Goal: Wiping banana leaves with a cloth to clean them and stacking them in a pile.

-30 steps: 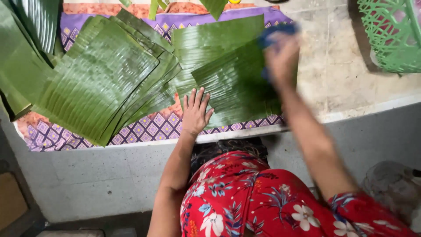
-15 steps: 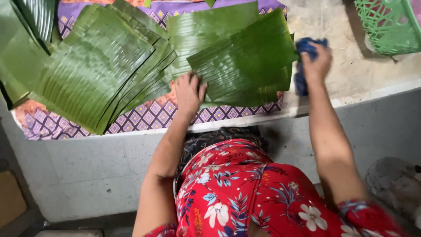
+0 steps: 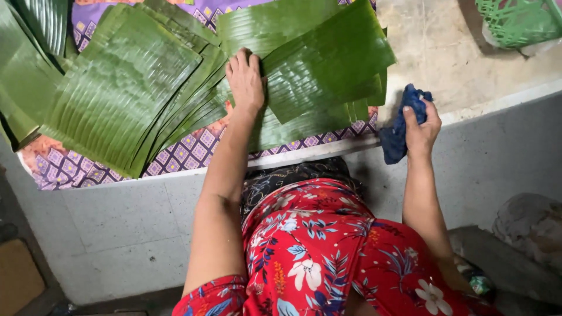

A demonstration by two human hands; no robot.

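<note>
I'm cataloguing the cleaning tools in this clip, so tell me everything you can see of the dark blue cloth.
The dark blue cloth is soft, crumpled fabric, bunched into a wad. The right hand closes round its upper part in a firm grip, and a loose end hangs below the fist. It sits at the front edge of the pale stone counter, just right of the cut green banana leaves, apart from them.

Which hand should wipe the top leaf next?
Probably the right hand: it already grips the blue cloth just off the leaf's edge. The left hand lies flat on the leaves, pinning them, and holds no cloth.
</note>
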